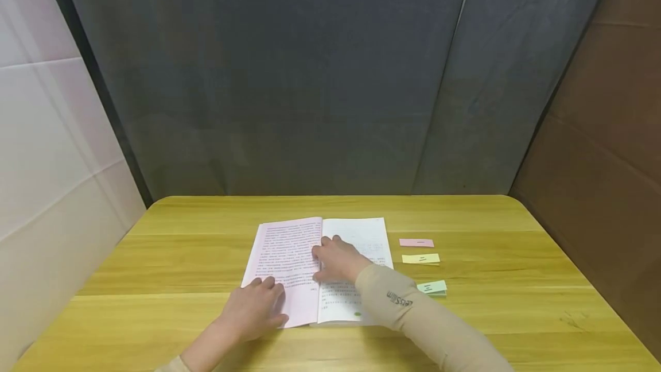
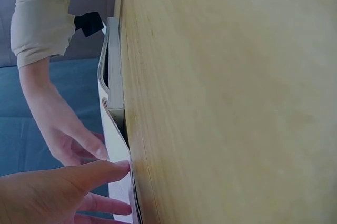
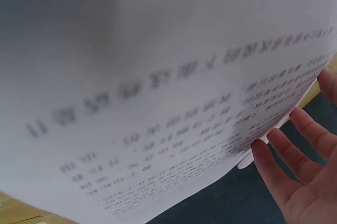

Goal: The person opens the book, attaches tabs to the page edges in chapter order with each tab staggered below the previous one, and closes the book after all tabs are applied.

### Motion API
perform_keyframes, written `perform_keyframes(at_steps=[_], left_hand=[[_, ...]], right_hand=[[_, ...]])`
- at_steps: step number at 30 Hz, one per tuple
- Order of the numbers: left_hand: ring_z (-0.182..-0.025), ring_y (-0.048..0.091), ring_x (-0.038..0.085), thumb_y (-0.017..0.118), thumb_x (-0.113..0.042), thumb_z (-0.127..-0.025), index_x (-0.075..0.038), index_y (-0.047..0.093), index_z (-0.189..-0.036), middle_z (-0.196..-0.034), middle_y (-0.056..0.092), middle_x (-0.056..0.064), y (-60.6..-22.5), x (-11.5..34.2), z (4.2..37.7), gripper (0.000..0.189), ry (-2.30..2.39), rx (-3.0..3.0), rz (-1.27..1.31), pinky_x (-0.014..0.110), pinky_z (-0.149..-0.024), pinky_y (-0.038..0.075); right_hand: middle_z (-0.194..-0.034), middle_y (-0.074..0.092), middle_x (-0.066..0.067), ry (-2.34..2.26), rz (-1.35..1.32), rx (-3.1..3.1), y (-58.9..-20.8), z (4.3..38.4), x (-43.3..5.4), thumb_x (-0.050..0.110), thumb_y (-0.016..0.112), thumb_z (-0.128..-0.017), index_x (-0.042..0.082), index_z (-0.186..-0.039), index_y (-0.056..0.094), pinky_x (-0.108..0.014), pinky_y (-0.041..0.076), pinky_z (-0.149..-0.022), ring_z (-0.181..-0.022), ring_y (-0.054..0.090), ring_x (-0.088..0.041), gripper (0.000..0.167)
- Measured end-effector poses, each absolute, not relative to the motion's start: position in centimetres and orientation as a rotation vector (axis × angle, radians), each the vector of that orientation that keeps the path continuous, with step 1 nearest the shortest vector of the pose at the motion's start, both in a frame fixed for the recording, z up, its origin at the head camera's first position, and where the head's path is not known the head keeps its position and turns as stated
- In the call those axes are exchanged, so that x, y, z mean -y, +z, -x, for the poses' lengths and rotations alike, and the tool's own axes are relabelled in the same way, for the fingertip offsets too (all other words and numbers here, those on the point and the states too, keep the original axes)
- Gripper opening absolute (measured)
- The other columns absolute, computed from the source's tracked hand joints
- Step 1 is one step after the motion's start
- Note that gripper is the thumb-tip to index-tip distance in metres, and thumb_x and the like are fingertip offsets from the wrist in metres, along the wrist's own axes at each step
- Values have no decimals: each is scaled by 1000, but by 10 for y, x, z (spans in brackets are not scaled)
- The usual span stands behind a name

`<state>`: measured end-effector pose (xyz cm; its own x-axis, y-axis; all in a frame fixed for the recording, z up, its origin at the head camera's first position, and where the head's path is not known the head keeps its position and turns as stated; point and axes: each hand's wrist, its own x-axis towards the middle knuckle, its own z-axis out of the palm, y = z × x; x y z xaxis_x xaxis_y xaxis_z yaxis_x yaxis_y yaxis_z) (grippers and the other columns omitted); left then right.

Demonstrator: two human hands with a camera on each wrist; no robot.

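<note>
An open book lies on the table, its left page [image 1: 291,245] pinkish and its right page [image 1: 358,231] white, both with printed lines. At the lower left corner of the book, my left hand [image 1: 252,310] rests with fingers on the pinkish page. Its thumb [image 2: 108,171] lies along the book's bottom edge. My right hand [image 1: 339,259] reaches across the white page, fingertips at the fold in the middle. In the right wrist view, the spread fingers [image 3: 281,182] of that hand touch the printed paper [image 3: 174,113].
To the right of the book lie a pink strip [image 1: 416,243], a yellow strip [image 1: 420,259] and a green strip [image 1: 432,287], each with dark marks. The wooden table [image 1: 516,303] meets a dark grey curtain [image 1: 289,85] behind it. A small black device [image 2: 89,23] sits by the right sleeve.
</note>
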<state>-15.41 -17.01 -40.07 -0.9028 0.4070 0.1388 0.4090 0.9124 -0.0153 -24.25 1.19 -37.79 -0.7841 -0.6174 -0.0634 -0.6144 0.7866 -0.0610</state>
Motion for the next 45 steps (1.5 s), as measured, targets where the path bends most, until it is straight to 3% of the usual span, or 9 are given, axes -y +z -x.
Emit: perform_keyframes(at_steps=[21,45], left_hand=[[-65,47,18,68,-43,-66,-9,60,-84,-72,44,-3,-402,169,154,39,-30,2962,599,35,-46,40],[-68,49,20,68,-43,-66,-9,59,-85,-74,46,-2,-400,169,154,39,-21,2958,599,37,-47,41]], right_hand=[[-99,52,0,-59,975,-2903,-382,243,-12,43,67,-72,20,-104,60,-29,43,-78,-87,47,-14,40],[-90,50,3,-21,1178,-2876,-381,221,-20,45,64,-73,18,-104,60,-23,43,-62,-78,44,-12,41]])
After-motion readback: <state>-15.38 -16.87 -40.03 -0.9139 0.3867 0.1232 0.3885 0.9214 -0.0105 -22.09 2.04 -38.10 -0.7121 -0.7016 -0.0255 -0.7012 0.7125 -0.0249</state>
